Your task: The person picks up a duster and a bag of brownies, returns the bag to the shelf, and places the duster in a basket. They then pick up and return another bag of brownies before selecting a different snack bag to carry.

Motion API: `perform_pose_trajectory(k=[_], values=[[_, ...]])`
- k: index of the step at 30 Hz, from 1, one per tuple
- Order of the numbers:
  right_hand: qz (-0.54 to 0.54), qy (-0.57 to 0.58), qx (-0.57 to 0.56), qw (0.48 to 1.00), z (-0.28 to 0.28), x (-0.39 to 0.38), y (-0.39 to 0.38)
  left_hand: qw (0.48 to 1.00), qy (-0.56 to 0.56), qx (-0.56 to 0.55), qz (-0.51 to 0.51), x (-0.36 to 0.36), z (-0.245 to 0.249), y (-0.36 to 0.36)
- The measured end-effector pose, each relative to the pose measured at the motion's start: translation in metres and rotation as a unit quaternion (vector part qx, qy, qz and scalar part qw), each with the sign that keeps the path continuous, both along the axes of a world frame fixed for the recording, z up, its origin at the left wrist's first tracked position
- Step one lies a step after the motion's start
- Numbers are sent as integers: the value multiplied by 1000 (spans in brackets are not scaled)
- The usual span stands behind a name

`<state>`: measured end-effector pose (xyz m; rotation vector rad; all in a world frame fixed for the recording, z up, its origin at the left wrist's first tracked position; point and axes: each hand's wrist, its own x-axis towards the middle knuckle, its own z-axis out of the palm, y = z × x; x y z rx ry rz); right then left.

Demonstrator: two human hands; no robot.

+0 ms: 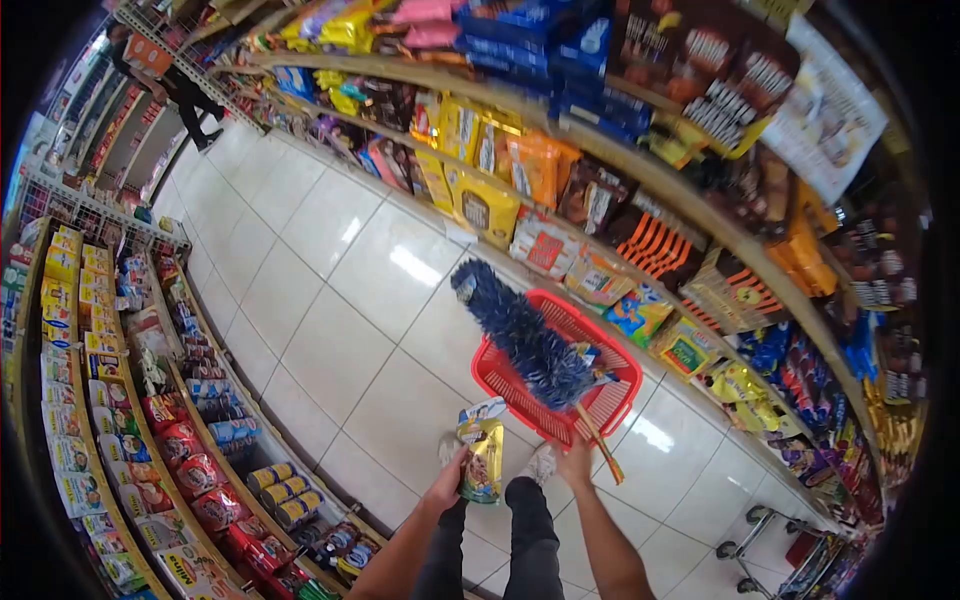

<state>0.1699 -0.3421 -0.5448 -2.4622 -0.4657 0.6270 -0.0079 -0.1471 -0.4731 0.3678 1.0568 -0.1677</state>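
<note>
My left hand (pixel 447 484) is closed on the edge of a gold and green pouch (pixel 483 462) with a pale top, held above my shoes. At the near rim of a red plastic shopping basket (pixel 484 370), my right hand (pixel 575 464) grips the basket, its fingertips partly hidden. A dark blue fluffy duster (pixel 520 335) lies across the basket, its head jutting past the far rim. The thin stick handle (pixel 597 440) sticks out close to my right hand. Under the duster, a small packet (pixel 590 355) shows in part.
Shelves of snack bags (pixel 482 205) run along the right side. On the left, shelves hold boxes (pixel 62 400), red packs (pixel 180 445) and yellow cans (pixel 285 495). A person (pixel 180 90) stands far down the tiled aisle (pixel 330 300). A wheeled metal cart (pixel 800 550) is at the lower right.
</note>
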Motion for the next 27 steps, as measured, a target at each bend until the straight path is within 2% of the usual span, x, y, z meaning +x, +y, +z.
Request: perform_pose_trajectory(k=[1, 2, 4, 5, 7, 9, 10, 11, 12, 15, 16, 19, 20, 23, 24, 27], values=[[-54, 142, 81, 985, 14, -13, 0, 1000, -12, -1, -15, 1, 14, 1], [-103, 277, 163, 942, 34, -21, 8, 999, -26, -1, -32, 8, 28, 4], [-168, 467, 255, 830, 129, -27, 25, 981, -42, 119, -146, 21, 72, 3], [-163, 467, 280, 823, 144, -37, 27, 963, -44, 185, -193, 24, 93, 5], [-173, 355, 329, 858, 192, -51, 35, 932, -93, 237, -259, 24, 122, 5], [-91, 288, 349, 887, 258, -57, 45, 892, -128, 293, -320, 23, 162, 14], [-51, 246, 363, 897, 291, -57, 53, 882, -141, 320, -315, 21, 178, 20], [-91, 245, 364, 894, 321, -62, 60, 872, -156, 342, -313, 15, 191, 20], [-87, 218, 373, 898, 337, -65, 63, 861, -173, 361, -314, 13, 208, 23], [-79, 148, 370, 914, 374, -83, 56, 844, -257, 330, -336, -3, 303, 35], [-74, 129, 365, 919, 392, -91, 59, 826, -274, 356, -341, -12, 332, 35], [-71, 131, 394, 907, 469, -121, 58, 785, -295, 413, -355, -35, 373, 33], [-78, 136, 392, 907, 488, -129, 57, 768, -310, 445, -339, -41, 368, 30], [-114, 138, 433, 883, 484, -143, 41, 754, -312, 477, -326, -65, 421, 24], [-127, 131, 474, 861, 483, -148, 39, 735, -311, 494, -344, -69, 422, 20], [-132, 115, 468, 866, 493, -159, 23, 701, -309, 537, -353, -69, 409, 9]])
